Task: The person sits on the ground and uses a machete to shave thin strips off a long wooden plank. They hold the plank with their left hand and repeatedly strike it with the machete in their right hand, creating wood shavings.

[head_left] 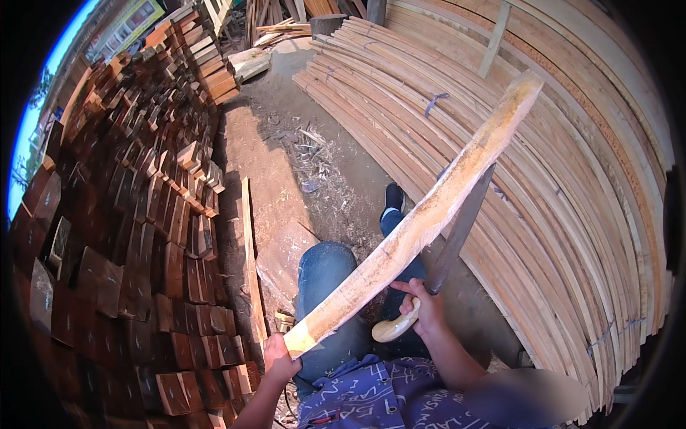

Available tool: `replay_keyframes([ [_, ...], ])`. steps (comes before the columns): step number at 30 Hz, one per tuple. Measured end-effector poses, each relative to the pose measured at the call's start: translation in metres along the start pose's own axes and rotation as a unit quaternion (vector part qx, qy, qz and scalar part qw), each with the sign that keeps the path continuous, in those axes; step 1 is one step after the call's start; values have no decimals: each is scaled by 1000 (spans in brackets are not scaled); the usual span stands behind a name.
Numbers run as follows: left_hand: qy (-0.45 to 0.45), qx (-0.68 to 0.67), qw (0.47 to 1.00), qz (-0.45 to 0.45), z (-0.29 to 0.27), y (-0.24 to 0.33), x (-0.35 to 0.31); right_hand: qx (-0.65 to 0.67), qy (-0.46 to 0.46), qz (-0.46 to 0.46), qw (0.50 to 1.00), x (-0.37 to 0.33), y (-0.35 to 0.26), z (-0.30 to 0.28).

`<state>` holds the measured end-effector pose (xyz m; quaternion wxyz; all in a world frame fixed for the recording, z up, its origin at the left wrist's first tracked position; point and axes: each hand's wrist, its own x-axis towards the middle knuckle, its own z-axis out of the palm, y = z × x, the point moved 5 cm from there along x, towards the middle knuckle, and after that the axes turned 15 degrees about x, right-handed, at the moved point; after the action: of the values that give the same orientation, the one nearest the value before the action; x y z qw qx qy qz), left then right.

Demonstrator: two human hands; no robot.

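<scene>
A long, slightly bent wooden plank (400,250) with rough, uneven edges slants from lower left to upper right, its far end raised. My left hand (281,357) is closed round its near end. In my right hand (423,304) is a machete with a pale, curved wooden handle (397,323), the index finger stretched toward the plank. The machete's long dark blade (461,232) runs up along the plank's right side. Its tip is close to the plank's edge; I cannot tell whether they touch.
Stacked dark timber blocks (128,264) rise on the left. Long boards (572,236) tied in bundles fill the right. A thin wooden strip (251,257) lies on the ground at left, and wood shavings (318,157) are scattered ahead. My bent knee (325,275) is under the plank.
</scene>
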<state>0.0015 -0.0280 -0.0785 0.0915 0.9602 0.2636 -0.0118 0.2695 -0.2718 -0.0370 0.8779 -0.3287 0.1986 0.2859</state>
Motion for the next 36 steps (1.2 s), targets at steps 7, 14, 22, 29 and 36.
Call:
replay_keyframes([
  [7, -70, 30, 997, -6, -29, 7, 3, -42, 14, 44, 998, -8, -8, -32],
  [14, -75, -25, 992, -100, -22, 17, 12, -116, -98, -52, 987, -27, -36, -30],
  [22, 57, 47, 995, -66, -51, 41, -22, -605, -242, -51, 757, -45, -82, 10],
  [29, 96, 32, 994, -34, -39, 24, -6, -624, -279, 112, 721, 0, -49, 19],
  [36, 66, 84, 992, -61, -51, 29, 15, -656, -103, 112, 739, 67, -68, -24],
])
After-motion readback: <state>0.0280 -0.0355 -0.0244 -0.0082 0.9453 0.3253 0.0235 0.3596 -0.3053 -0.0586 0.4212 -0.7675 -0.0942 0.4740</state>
